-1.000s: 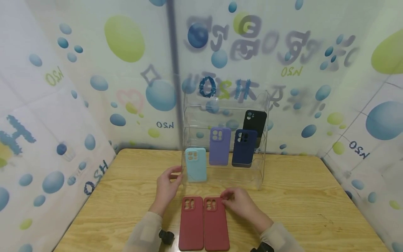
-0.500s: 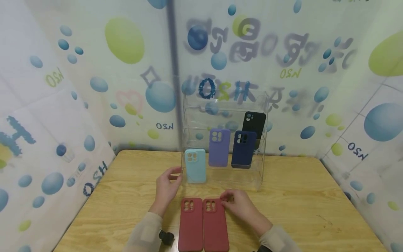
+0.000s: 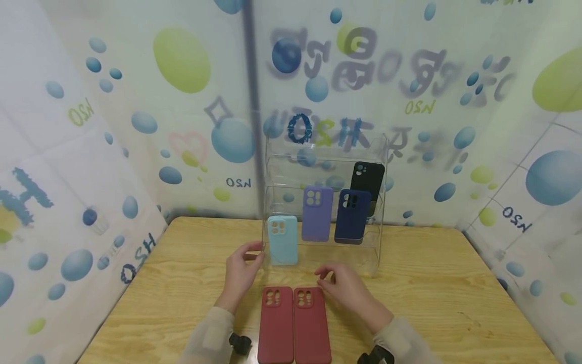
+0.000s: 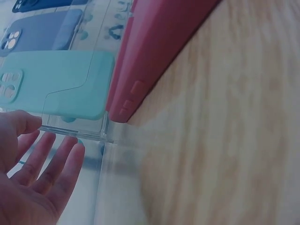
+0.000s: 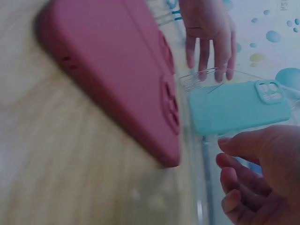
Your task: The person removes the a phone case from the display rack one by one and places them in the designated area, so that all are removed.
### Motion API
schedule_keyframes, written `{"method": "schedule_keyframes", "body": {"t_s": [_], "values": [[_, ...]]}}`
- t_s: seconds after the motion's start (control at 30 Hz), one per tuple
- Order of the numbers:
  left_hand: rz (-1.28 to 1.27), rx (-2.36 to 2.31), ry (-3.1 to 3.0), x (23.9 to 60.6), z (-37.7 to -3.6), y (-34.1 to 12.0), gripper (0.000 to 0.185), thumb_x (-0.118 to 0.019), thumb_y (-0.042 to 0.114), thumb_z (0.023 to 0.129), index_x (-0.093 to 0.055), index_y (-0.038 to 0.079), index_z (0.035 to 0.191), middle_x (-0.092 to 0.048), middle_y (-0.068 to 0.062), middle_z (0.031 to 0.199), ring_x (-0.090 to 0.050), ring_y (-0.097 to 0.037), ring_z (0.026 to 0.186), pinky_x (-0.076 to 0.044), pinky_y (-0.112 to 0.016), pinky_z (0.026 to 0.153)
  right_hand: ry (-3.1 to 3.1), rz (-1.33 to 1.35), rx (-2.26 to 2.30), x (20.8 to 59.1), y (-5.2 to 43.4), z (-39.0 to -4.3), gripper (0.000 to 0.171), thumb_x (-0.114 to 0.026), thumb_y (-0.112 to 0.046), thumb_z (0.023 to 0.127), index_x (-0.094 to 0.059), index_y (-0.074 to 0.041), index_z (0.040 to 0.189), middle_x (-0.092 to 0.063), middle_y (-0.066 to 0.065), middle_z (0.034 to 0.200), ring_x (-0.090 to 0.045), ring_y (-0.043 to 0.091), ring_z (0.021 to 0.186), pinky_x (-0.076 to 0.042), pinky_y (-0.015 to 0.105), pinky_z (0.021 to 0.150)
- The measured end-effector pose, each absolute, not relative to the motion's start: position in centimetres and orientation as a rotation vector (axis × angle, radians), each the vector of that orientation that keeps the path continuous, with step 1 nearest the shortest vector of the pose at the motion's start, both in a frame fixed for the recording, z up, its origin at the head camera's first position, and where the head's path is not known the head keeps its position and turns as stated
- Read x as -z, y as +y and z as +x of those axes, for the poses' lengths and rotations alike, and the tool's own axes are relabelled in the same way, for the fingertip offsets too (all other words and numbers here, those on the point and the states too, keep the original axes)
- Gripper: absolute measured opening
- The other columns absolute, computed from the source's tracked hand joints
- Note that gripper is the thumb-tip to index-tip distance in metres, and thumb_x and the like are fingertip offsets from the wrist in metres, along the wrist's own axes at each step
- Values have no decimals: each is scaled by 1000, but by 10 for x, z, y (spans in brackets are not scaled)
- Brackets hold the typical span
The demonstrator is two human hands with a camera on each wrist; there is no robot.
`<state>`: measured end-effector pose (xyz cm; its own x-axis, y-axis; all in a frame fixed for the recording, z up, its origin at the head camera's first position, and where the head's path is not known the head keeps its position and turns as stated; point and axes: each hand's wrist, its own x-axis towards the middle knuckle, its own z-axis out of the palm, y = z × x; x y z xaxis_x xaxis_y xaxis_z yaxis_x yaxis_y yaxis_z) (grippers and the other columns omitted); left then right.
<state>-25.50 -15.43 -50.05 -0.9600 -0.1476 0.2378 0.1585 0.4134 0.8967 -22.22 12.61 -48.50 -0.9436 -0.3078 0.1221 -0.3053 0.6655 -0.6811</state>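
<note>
Two red cases [image 3: 293, 326] flat; four cases [image 3: 317, 212] in rack [image 3: 377, 253].

I read mirrored "OSN" lettering printed repeatedly on the bubble-patterned backdrop [image 3: 136, 101]: yellow-green at upper left and upper right, dark blue at centre and right. The large grey characters at top centre stay illegible to me.

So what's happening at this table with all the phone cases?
A person sits at a wooden table with a clear rack on it. The rack holds a teal case, a purple case, a navy case and a black case. Two red cases lie flat side by side in front. The left hand touches the rack's left edge beside the teal case. The right hand hovers just above the red cases, holding nothing.
</note>
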Motion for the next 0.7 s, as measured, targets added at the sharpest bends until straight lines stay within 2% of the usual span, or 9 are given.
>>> {"method": "schedule_keyframes", "body": {"t_s": [0.1, 0.3, 0.53, 0.7], "values": [[-8, 1585, -2385, 500, -256, -155, 26, -74, 9, 95, -73, 11, 121, -74, -11, 119, -72, -30, 98, -61, -24, 68, 2964, -572, 1162, 471, 118, -229, 16, -74, -10, 94, -77, -12, 110, -72, -2, 95, -55, 6, 65, -47, 22, 54], [-3, 1618, -2379, 501, -256, -154, 27, -74, 9, 94, -73, 10, 121, -74, -12, 118, -72, -31, 97, -62, -25, 67, 3053, -641, 1272, 448, 102, -240, 17, -76, -9, 93, -76, -17, 108, -69, -5, 94, -59, 6, 75, -53, 24, 65], [-11, 1677, -2363, 499, -257, -153, 26, -73, 8, 95, -72, 9, 121, -72, -13, 119, -72, -31, 96, -62, -24, 65, 3091, -668, 1419, 432, 86, -257, 25, -76, -3, 92, -75, -14, 114, -70, 5, 108, -66, 15, 88, -59, 30, 75], [-2, 1673, -2367, 501, -256, -155, 25, -73, 7, 95, -72, 9, 121, -73, -13, 118, -72, -30, 95, -63, -24, 66, 3118, -644, 1478, 426, 76, -270, 29, -76, -3, 92, -73, -12, 120, -68, 6, 115, -68, 20, 94, -62, 37, 82]]}}
